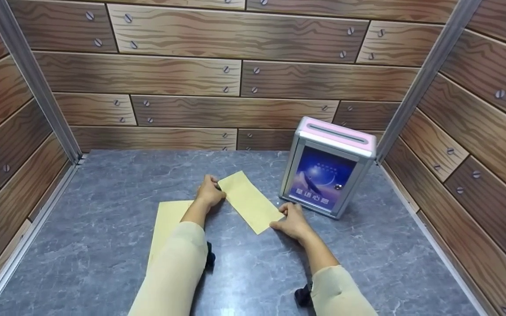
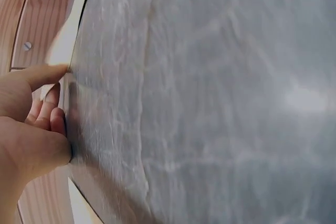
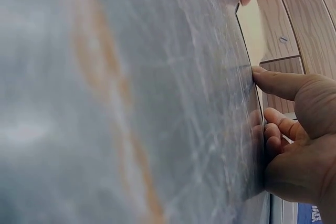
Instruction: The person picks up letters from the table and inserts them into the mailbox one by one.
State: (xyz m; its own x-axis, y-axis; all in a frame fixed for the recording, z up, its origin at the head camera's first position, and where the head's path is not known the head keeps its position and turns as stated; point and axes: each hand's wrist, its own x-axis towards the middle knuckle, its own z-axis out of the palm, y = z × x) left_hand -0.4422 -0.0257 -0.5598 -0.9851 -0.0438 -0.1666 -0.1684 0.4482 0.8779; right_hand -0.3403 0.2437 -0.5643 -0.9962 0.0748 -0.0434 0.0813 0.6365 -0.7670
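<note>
A yellow sheet of paper (image 1: 251,202), a narrow rectangle, lies slanted on the grey tabletop between my hands. My left hand (image 1: 209,192) pinches its left edge near the far end; in the left wrist view the thumb (image 2: 44,75) lies along the paper (image 2: 65,43). At the near right end, my right hand (image 1: 294,221) pinches the sheet between thumb and fingers. From the right wrist view, the right thumb (image 3: 281,83) presses at the edge of the paper (image 3: 252,30), and the fingers curl behind it.
Another yellow sheet (image 1: 165,224) lies on the left, partly hidden under my left forearm. A slotted box (image 1: 323,175) with a pink top and a blue picture panel stands just beyond my right hand. Wood-patterned walls (image 1: 191,79) enclose the grey table (image 1: 95,245).
</note>
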